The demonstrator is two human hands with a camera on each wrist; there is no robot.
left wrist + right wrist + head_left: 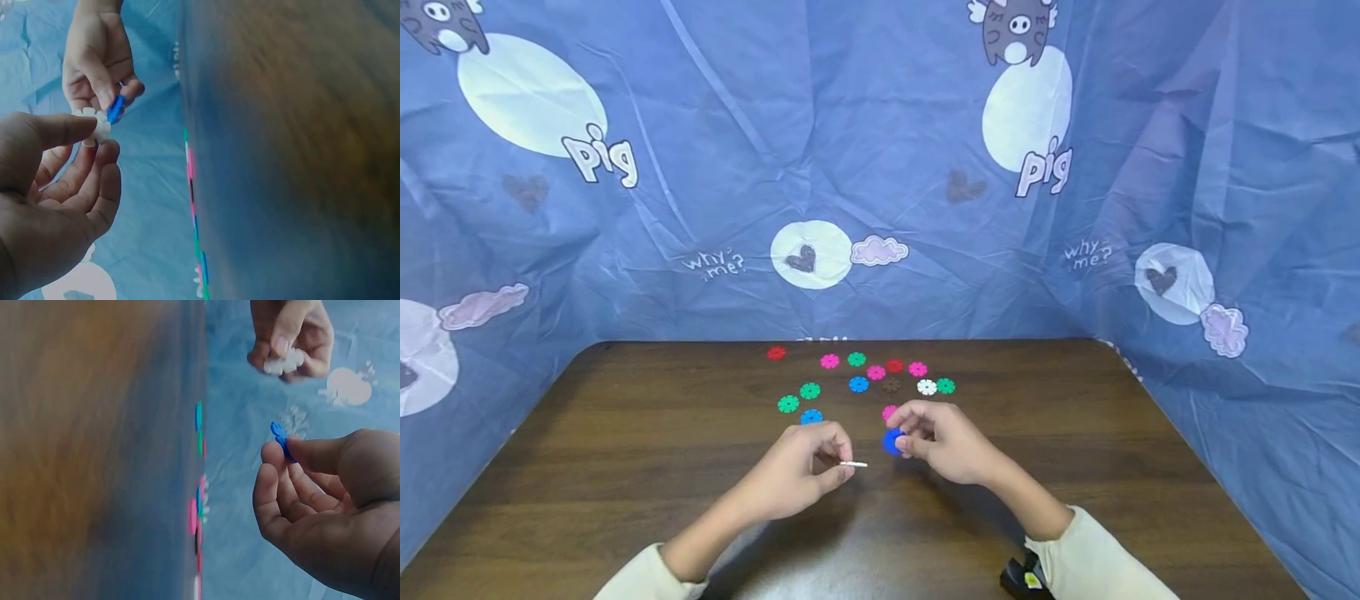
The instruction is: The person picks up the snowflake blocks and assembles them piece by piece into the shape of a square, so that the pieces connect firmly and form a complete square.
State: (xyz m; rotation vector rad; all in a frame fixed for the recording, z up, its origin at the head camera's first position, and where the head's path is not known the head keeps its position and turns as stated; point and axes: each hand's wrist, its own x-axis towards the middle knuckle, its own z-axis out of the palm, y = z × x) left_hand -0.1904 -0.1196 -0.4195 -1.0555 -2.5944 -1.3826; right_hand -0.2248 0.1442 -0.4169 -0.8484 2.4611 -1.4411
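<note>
Between thumb and fingers, my left hand point(797, 473) pinches a white notched disc point(855, 464), seen nearly edge-on from the head and flatter in the left wrist view, where the disc's scalloped rim point(100, 128) shows. My right hand point(946, 442) pinches a dark blue notched disc point(892, 442) by its edge; the right wrist view shows this blue disc point(282, 440) tilted between thumb and fingertip. Both hands are raised over the table and face each other, with a small gap between the two discs in the head view.
Several loose notched discs lie on the brown wooden table point(625, 467) beyond the hands, among them a red disc point(777, 353), a green disc point(788, 404) and a brown disc point(891, 386). A black object point(1021, 578) sits by the right sleeve. Blue printed cloth point(880, 183) hangs around the table.
</note>
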